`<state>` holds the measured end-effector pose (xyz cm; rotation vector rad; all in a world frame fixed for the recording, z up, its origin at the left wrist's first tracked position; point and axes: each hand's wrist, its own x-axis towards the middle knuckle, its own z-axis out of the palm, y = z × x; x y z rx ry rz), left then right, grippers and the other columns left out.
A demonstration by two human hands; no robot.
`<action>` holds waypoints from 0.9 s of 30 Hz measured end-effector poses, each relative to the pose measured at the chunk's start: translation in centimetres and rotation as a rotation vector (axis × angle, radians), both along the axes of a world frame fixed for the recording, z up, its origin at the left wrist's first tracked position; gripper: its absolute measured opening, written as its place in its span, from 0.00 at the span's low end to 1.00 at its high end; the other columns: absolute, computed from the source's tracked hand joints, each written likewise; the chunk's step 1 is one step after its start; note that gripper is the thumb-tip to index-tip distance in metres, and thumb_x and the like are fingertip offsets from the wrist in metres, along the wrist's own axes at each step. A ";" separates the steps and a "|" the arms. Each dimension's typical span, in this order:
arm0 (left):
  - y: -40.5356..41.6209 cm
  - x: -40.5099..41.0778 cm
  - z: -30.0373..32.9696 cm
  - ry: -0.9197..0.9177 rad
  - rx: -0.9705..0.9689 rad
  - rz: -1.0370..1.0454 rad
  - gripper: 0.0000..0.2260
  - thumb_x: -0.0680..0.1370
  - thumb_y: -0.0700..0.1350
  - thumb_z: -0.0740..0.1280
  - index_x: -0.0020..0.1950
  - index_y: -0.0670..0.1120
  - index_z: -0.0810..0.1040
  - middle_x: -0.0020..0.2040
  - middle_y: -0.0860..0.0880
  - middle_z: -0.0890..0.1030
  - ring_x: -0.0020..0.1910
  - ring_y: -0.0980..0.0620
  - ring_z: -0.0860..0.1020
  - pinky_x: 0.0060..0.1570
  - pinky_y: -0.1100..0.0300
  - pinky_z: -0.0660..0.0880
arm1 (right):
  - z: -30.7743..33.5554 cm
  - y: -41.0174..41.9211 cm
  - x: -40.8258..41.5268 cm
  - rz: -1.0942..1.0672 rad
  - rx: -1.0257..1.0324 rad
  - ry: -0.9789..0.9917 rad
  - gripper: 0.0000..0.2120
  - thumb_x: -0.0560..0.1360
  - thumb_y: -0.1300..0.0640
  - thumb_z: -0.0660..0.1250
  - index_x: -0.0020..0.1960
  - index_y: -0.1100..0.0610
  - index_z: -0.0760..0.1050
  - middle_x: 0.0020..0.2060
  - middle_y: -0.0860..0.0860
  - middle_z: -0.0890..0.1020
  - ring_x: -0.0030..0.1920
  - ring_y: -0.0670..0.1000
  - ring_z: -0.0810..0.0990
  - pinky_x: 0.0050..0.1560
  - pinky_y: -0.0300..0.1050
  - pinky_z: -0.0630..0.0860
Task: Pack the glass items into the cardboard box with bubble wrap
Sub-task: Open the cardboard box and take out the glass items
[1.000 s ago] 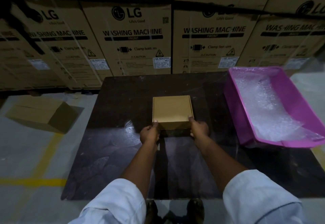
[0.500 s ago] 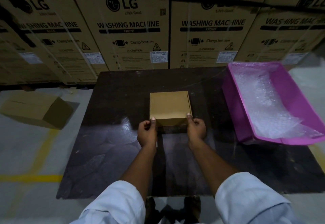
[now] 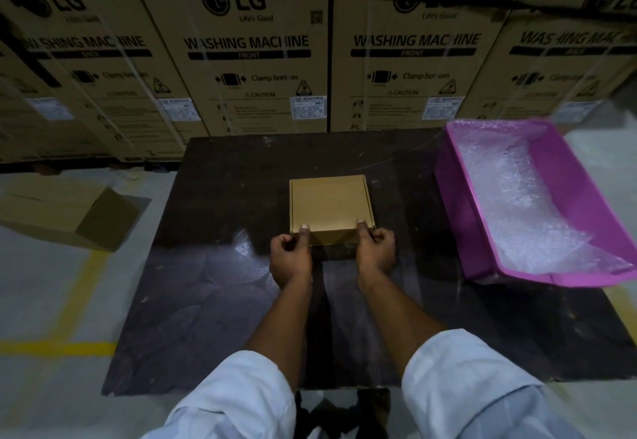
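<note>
**Closed box, both thumbs on the front edge**

You had the small cardboard box [image 3: 331,206] sitting shut near the middle of the dark table [image 3: 220,318], well apart from the pink tray [image 3: 462,218] on your right, where the bubble wrap [image 3: 524,204] lay heaped. Your left hand [image 3: 290,259] was at the box's near-left corner, thumb pressed on the lid edge and fingers curled in below; your right hand [image 3: 375,252] mirrored it at the near-right corner. Whether the curled fingers gripped the front flap or merely tucked beside it could not be told from this view. No glass items were in sight, on the table or in the tray.

The risks, as I judged them: the box looked light, so a lift of the lid with only thumbs holding could have dragged the whole thing toward you instead of opening it. An uneven pull between the two corners might have torn or creased the tuck flap. The clear plastic sheet [image 3: 248,252] on the table beside your left hand could also have let the box skid.
</note>
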<state>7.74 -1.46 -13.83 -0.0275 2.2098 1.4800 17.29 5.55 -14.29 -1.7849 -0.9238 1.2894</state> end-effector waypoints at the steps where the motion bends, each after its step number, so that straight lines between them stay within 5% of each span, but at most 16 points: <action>1: 0.1 0.0 0.0 0.005 -0.007 0.005 0.18 0.70 0.61 0.72 0.48 0.48 0.76 0.46 0.51 0.81 0.46 0.49 0.79 0.46 0.59 0.72 | 0.0 0.0 -0.2 -0.009 -0.004 -0.007 0.16 0.70 0.44 0.73 0.47 0.54 0.73 0.45 0.52 0.81 0.47 0.53 0.79 0.48 0.48 0.77; 11: 0.1 -1.0 0.1 -0.059 -0.034 -0.036 0.17 0.70 0.60 0.73 0.45 0.48 0.75 0.40 0.53 0.78 0.42 0.51 0.77 0.43 0.60 0.69 | 0.2 0.0 -0.8 0.001 -0.007 -0.091 0.17 0.70 0.40 0.70 0.50 0.51 0.73 0.49 0.51 0.80 0.49 0.55 0.78 0.49 0.46 0.73; 17: 0.2 -1.7 -0.2 -0.074 -0.066 -0.088 0.20 0.65 0.64 0.73 0.41 0.51 0.72 0.40 0.51 0.80 0.40 0.49 0.79 0.46 0.46 0.81 | 0.1 0.2 -0.6 0.029 -0.024 -0.083 0.15 0.71 0.41 0.68 0.50 0.50 0.72 0.49 0.52 0.79 0.47 0.53 0.77 0.46 0.47 0.72; 23: 0.2 -2.2 0.9 -0.081 -0.103 -0.213 0.27 0.69 0.62 0.71 0.65 0.56 0.72 0.55 0.53 0.78 0.49 0.49 0.78 0.47 0.45 0.81 | 0.4 0.3 -0.1 0.067 -0.018 -0.231 0.13 0.72 0.41 0.64 0.46 0.50 0.70 0.49 0.53 0.79 0.52 0.58 0.77 0.56 0.51 0.70; 27: 0.4 -2.5 1.3 -0.071 -0.124 -0.274 0.26 0.70 0.62 0.69 0.66 0.56 0.73 0.51 0.54 0.78 0.48 0.48 0.79 0.46 0.44 0.81 | 0.8 0.2 0.1 0.070 -0.030 -0.323 0.13 0.74 0.42 0.62 0.45 0.51 0.69 0.51 0.54 0.80 0.54 0.58 0.76 0.57 0.51 0.65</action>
